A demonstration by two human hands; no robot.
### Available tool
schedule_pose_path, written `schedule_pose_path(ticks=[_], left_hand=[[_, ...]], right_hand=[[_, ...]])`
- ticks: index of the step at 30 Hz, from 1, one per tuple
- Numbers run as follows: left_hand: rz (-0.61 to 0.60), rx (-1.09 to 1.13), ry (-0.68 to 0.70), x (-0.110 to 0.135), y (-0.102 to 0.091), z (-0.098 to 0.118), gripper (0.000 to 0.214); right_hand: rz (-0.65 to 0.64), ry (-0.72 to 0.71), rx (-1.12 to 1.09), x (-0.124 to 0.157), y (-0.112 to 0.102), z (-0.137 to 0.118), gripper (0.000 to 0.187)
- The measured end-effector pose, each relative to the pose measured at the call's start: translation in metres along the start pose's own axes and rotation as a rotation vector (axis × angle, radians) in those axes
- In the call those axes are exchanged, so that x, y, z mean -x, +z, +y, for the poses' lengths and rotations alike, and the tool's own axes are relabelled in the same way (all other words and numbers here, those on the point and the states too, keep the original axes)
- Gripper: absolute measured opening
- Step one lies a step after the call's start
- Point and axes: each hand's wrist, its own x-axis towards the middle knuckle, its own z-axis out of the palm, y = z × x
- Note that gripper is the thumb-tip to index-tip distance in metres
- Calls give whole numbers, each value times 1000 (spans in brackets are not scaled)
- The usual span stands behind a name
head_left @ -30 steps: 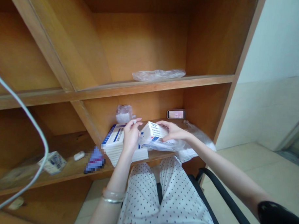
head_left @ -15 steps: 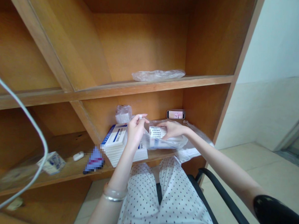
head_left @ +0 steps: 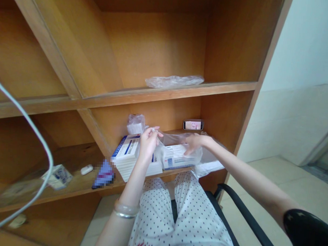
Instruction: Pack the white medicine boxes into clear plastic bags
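My left hand [head_left: 148, 145] is pinched up, thumb and fingertips closed on a tiny white bit [head_left: 153, 130], too small for me to tell what it is. My right hand [head_left: 194, 142] sits with the fingers spread over a white-and-blue carton [head_left: 176, 157] in a clear plastic bag [head_left: 190, 140], lying on the wooden shelf [head_left: 70, 184] just beside a stack of white boxes [head_left: 125, 150]. Tip from me: keep that spread hand light but steady so the carton doesn't slide, and hold the pinch right at the fingertips for better control. A phone [head_left: 193, 125] stands at the back of the shelf, well out of the way.
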Motion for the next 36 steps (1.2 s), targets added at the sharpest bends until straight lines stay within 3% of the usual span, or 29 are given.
schedule_pose_path(ticks=[3, 7, 9, 16, 20, 23, 26, 30, 32, 36], left_hand=[[6, 12, -16, -2, -2, -2, 23], [12, 38, -35, -6, 1, -7, 22], [15, 47, -30, -8, 2, -8, 23], [17, -17, 1, -11, -4, -3, 23], [42, -41, 34, -10, -6, 1, 24], [91, -111, 94, -11, 0, 4, 21], [72, -159, 168, -12, 12, 2, 19], [-157, -57, 174, -10, 32, -14, 14], [-284, -7, 128, -9, 39, -27, 16], [-336, -57, 77, -8, 38, -49, 36]], right_hand=[[81, 46, 225, 20, -19, -3, 37], [78, 190, 557, 43, -36, -15, 35], [82, 179, 644, 48, -45, -21, 31], [56, -28, 534, 54, -85, -30, 37], [39, -166, 372, 62, -92, -38, 40], [34, -239, 99, 60, -80, -42, 34], [80, -246, -204, 46, -56, -42, 30], [32, -247, -632, 17, -13, -36, 24], [-34, -262, -707, 5, 6, -32, 24], [-92, -302, -728, -9, 35, -21, 24]])
